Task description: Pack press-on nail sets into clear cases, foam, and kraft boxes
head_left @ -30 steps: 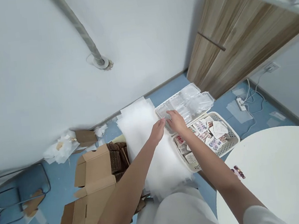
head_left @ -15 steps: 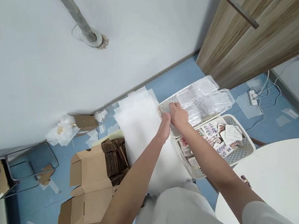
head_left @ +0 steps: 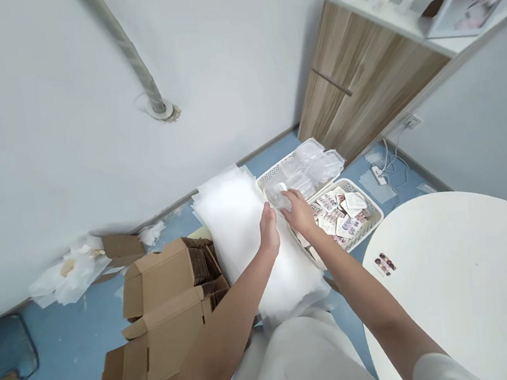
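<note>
My right hand (head_left: pixel 299 214) reaches over the near end of the back white basket (head_left: pixel 260 183). Its fingers and thumb curve around a clear plastic case (head_left: pixel 278 194), though the grip is partly hard to see. My left hand (head_left: pixel 269 231) is just to the left, above a stack of white translucent sheets (head_left: pixel 233 216). Its fingers are stretched upward and close together, with nothing visible in them. Clear plastic packs (head_left: pixel 310 165) fill the back basket. A second white basket (head_left: pixel 378 215) in front holds many cards with press-on nails (head_left: pixel 328 201).
Flattened brown cardboard boxes (head_left: pixel 168 322) lie left of the sheets. A round white table (head_left: pixel 467 263) stands at right, with a small nail set (head_left: pixel 384 264) on it. Behind are a wooden cabinet (head_left: pixel 359 74) and a power strip (head_left: pixel 378 174). Crumpled white paper (head_left: pixel 72 268) lies by the wall.
My view has swung to the right and up, showing more of the table and the cabinet top. My hands have come apart, and my right fist has loosened into curved fingers.
</note>
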{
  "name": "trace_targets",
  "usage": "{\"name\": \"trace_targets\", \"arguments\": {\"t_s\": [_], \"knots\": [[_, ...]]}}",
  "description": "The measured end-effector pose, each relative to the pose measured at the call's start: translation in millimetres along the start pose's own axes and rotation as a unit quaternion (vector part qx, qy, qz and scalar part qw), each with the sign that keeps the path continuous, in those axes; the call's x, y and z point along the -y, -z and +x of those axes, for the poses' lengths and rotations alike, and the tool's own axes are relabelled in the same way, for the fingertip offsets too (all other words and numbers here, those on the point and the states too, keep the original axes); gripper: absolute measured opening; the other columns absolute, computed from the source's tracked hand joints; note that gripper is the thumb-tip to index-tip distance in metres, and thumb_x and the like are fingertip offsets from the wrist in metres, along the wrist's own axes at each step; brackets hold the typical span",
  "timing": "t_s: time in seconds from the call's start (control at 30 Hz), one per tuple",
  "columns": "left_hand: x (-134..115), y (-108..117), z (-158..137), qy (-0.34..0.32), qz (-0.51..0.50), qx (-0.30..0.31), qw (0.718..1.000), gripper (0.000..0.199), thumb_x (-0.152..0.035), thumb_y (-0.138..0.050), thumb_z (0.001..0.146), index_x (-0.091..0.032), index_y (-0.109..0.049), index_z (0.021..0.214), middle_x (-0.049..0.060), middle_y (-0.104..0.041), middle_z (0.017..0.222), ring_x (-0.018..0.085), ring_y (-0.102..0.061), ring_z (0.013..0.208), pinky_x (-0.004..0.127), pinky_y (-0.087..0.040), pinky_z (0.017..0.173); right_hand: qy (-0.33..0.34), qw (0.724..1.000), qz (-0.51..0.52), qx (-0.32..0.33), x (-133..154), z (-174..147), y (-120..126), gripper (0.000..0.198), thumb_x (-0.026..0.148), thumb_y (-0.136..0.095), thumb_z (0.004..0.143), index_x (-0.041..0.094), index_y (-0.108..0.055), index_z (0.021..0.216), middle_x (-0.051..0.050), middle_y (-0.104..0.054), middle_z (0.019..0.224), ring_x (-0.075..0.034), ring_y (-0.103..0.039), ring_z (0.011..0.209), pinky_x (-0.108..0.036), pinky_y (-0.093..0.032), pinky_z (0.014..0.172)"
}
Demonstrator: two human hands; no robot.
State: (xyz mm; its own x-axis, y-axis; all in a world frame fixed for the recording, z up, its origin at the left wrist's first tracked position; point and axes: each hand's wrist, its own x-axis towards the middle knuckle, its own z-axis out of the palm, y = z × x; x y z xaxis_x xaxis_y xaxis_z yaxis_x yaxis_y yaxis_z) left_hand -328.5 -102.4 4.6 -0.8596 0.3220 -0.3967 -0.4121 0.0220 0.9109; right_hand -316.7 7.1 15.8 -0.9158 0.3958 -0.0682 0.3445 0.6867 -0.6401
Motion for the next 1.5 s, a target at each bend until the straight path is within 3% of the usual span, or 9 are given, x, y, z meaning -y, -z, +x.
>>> {"name": "trace_targets", "arguments": {"t_s": [0.1,0.27,0.5,0.63,0.83,1.1,1.27,1.5], "knots": [[2,12,-38,-0.019,0.026,0.008,0.999,0.056,-0.053,-0.031,0.084,-0.020,-0.034,0.128,0.008,-0.031,0.138,0.021,-0.030,0.126,0.034,-0.035,0.097,-0.010,0.996,0.077,-0.044,2,-49,2,0.044,0.022,-0.053,0.071,0.021,-0.049,0.115,-0.009,-0.041,0.125,-0.017,-0.057,0.080,-0.033,-0.047,0.075],[21,29,-89,-0.027,0.043,-0.007,0.999,0.052,-0.046,-0.048,0.077,-0.017,-0.042,0.119,0.013,-0.046,0.125,0.022,-0.048,0.110,0.034,-0.041,0.087,-0.038,0.983,0.162,-0.074,9,-136,6,0.029,0.024,-0.053,0.071,0.021,-0.058,0.100,-0.009,-0.047,0.117,-0.007,-0.050,0.050,-0.030,-0.049,0.060],[47,23,-140,0.025,-0.041,0.034,0.998,0.037,-0.034,-0.061,0.067,-0.015,-0.054,0.097,0.007,-0.057,0.091,0.013,-0.057,0.078,0.027,-0.044,0.068,-0.043,0.973,0.185,-0.133,9,-223,21,0.021,0.028,-0.051,0.073,0.022,-0.061,0.091,-0.007,-0.054,0.109,-0.008,-0.047,0.048,-0.030,-0.046,0.054],[53,8,-162,0.079,-0.128,0.116,0.982,0.035,-0.031,-0.068,0.060,-0.016,-0.055,0.089,0.002,-0.055,0.082,0.010,-0.056,0.070,0.026,-0.044,0.067,-0.051,0.963,0.195,-0.180,-2,-253,39,0.026,0.030,-0.051,0.074,0.023,-0.057,0.098,-0.005,-0.057,0.101,-0.010,-0.051,0.056,-0.029,-0.046,0.058],[61,-45,-186,0.098,-0.101,0.268,0.953,0.035,-0.030,-0.070,0.058,-0.017,-0.058,0.088,0.000,-0.056,0.080,0.008,-0.054,0.065,0.025,-0.044,0.065,-0.154,0.917,0.246,-0.274,-40,-301,73,0.041,0.037,-0.053,0.072,0.023,-0.050,0.111,-0.006,-0.057,0.102,-0.012,-0.053,0.065,-0.029,-0.046,0.060],[82,-151,-227,0.011,0.060,0.410,0.910,0.037,-0.030,-0.070,0.059,-0.014,-0.063,0.091,0.004,-0.061,0.077,0.011,-0.056,0.068,0.026,-0.045,0.066,-0.245,0.817,0.374,-0.364,-113,-386,120,0.030,0.043,-0.060,0.067,0.019,-0.059,0.085,-0.004,-0.061,0.081,-0.015,-0.056,0.065,-0.030,-0.045,0.063],[97,-199,-248,-0.013,0.118,0.436,0.892,0.036,-0.028,-0.073,0.056,-0.014,-0.062,0.088,0.004,-0.062,0.078,0.012,-0.057,0.072,0.028,-0.046,0.072,-0.299,0.768,0.453,-0.340,-152,-428,129,0.030,0.042,-0.063,0.064,0.019,-0.057,0.083,-0.004,-0.064,0.076,-0.015,-0.058,0.065,-0.029,-0.043,0.062],[133,-243,-276,-0.014,0.250,0.478,0.842,0.031,-0.027,-0.070,0.062,-0.014,-0.061,0.089,0.007,-0.064,0.081,0.014,-0.058,0.075,0.032,-0.047,0.076,-0.353,0.705,0.531,-0.310,-195,-468,119,0.037,0.043,-0.061,0.065,0.019,-0.056,0.093,-0.008,-0.067,0.087,-0.018,-0.062,0.069,-0.031,-0.043,0.065]]}}
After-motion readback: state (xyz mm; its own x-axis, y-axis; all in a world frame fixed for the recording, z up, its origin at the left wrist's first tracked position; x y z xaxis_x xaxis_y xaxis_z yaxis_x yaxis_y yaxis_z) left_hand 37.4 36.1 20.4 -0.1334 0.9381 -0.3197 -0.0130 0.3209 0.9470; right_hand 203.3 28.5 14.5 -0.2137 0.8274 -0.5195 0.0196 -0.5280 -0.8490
